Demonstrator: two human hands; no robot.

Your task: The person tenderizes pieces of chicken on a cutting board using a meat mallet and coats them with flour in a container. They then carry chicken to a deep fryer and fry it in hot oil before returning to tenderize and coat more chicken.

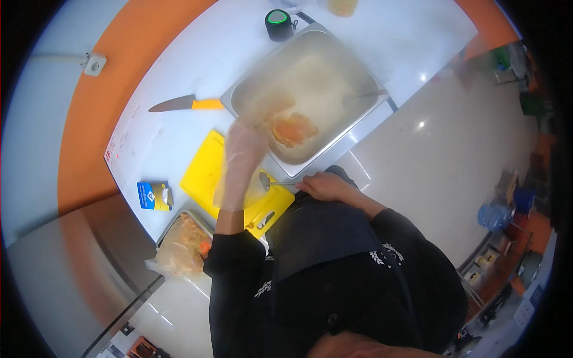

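My left hand (246, 143), in a clear plastic glove, reaches over the left edge of a metal tray (373, 113) holding pale powder. Its fingers are blurred beside an orange-coated piece of food (293, 129) lying in the powder; whether they hold anything is unclear. My bare right hand (321, 186) is closed around the handle of a metal spoon (266, 181), whose head is over the yellow cutting board (200, 173). The board lies partly beneath my gloved forearm.
A knife (179, 104) with an orange handle lies left of the tray. Nearby are a blue and yellow box (155, 196), a bagged container of food (182, 247) and a black round device (279, 25). Another utensil (367, 93) rests in the tray's right side.
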